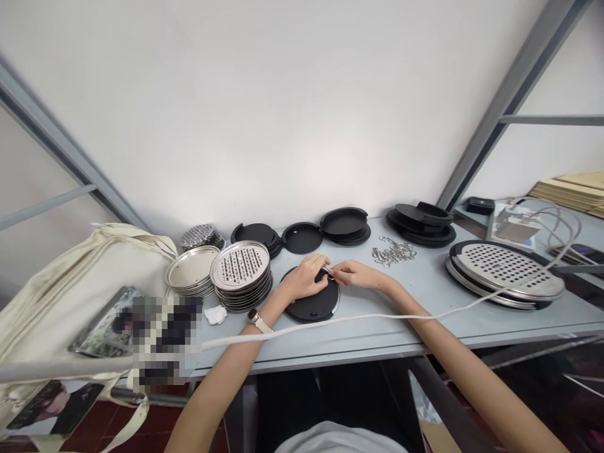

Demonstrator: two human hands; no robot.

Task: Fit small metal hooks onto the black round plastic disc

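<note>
A black round plate (311,307) lies on the desk in front of me, with a thin silver rim showing along its right edge. My left hand (304,278) rests over its upper part, fingers curled and gripping it near the far edge. From the right, my right hand (356,275) pinches a small shiny metal piece at that same edge, against the left fingertips. The piece is mostly hidden by the fingers. Beyond my right hand is a pile of small wire-like metal clips (394,251). Left of the plate stands a stack of round perforated metal grater discs (240,267).
Plain metal discs (191,270) and black round trays (302,238) line the wall side. More black parts (419,223) stand at back right, near large perforated discs (504,270). A white cable (377,316) crosses over my forearms. A cream bag (94,283) sits left.
</note>
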